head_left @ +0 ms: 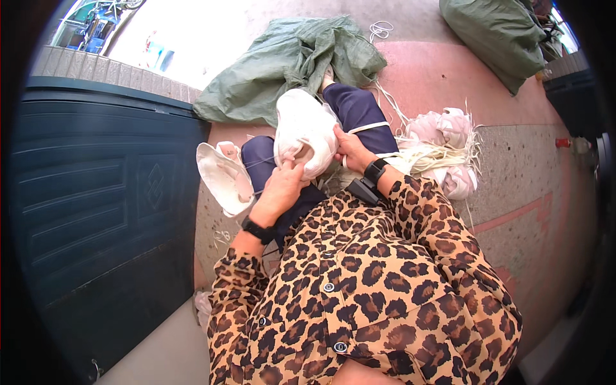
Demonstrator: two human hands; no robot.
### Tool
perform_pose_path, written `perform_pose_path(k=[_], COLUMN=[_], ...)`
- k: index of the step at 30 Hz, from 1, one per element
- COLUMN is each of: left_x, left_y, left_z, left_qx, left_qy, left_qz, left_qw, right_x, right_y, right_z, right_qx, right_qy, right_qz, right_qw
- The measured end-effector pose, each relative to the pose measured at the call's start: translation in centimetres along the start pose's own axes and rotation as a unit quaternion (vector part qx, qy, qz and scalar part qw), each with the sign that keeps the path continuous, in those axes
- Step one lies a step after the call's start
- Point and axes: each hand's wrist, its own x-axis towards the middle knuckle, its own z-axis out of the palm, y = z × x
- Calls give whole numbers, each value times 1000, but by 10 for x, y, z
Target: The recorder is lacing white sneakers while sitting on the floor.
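Note:
A white, soft, hollow piece that looks like a shoe upper (301,119) rests over my lap, its opening turned toward me. My left hand (285,186) pinches the near left edge of that opening, with thin thread running off to the left from the fingers. On the other side, my right hand (353,151) grips the right edge, thumb on top. A similar white piece (221,176) lies beside my left leg, its hollow side showing. To the right of my legs sit bundled pale pink and white pieces (443,128) among loose cream laces (420,157).
A green woven sack (256,83) spreads on the ground beyond my feet. Another stuffed green sack (497,42) stands at the far right. A dark blue panelled door (96,205) borders the left side. A coil of white cord (380,30) lies past the first sack.

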Motion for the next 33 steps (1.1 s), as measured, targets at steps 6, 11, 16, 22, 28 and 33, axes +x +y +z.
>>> perform_pose_path(k=[6, 11, 16, 22, 28, 33], left_x=[5, 11, 20, 33, 25, 29], left_y=[13, 7, -8, -27, -8, -5], left_z=[10, 6, 7, 1, 13, 45], left_qx=[64, 7, -41, -247, 62, 186], left_qy=[17, 18, -25, -107, -66, -2], left_qz=[-53, -16, 25, 49, 96, 128], left_qw=[996, 1000, 999, 962, 991, 974], right_x=[9, -5, -3, -2, -37, -68], right_y=[7, 1, -4, -4, -21, -75], right_z=[-18, -11, -20, -18, -10, -28], right_qx=[32, 17, 39, 65, -409, -279], right_qy=[-117, -121, -179, -229, 93, 160], right_qz=[-33, -16, 41, 52, -157, -449], right_qw=[992, 992, 982, 970, 894, 834])
